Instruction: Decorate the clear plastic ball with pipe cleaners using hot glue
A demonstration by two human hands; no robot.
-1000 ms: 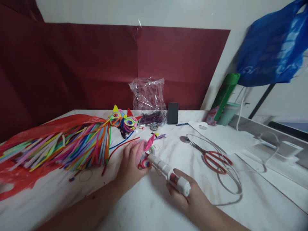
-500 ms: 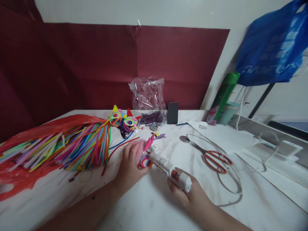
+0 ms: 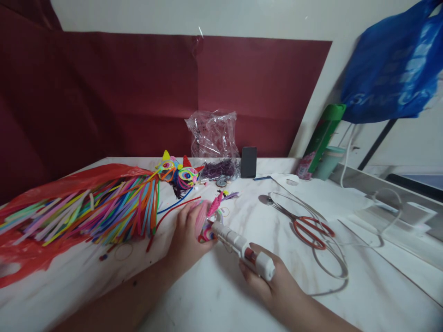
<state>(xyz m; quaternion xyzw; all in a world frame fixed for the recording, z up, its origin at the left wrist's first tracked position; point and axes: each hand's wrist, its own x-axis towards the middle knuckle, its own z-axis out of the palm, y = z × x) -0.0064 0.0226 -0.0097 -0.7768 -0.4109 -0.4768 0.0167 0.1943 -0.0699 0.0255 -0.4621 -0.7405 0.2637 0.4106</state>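
Note:
My left hand (image 3: 188, 233) is closed round a pink pipe-cleaner ornament (image 3: 202, 218) with coloured rings on its face and a bright pink pointed ear. A white hot glue gun (image 3: 238, 242) is gripped in my right hand (image 3: 266, 276). Its nozzle is at the ornament's face; whether it touches cannot be made out. Two similar finished-looking ornaments, one with yellow ears (image 3: 168, 167) and one with red ears (image 3: 187, 175), lie behind my left hand. The fingers of my left hand partly hide the ornament it holds.
Left, many coloured pipe cleaners (image 3: 121, 207) lie on a red plastic bag (image 3: 100, 171). Red-handled scissors (image 3: 308, 230) and a looped white cord (image 3: 341, 258) lie right. Behind are a phone (image 3: 248, 162), a clear plastic bag (image 3: 214, 133) and a green can (image 3: 325, 133).
The glue gun has shifted slightly left, its nozzle moving a little across the ornament's face. My left hand keeps nearly the same place.

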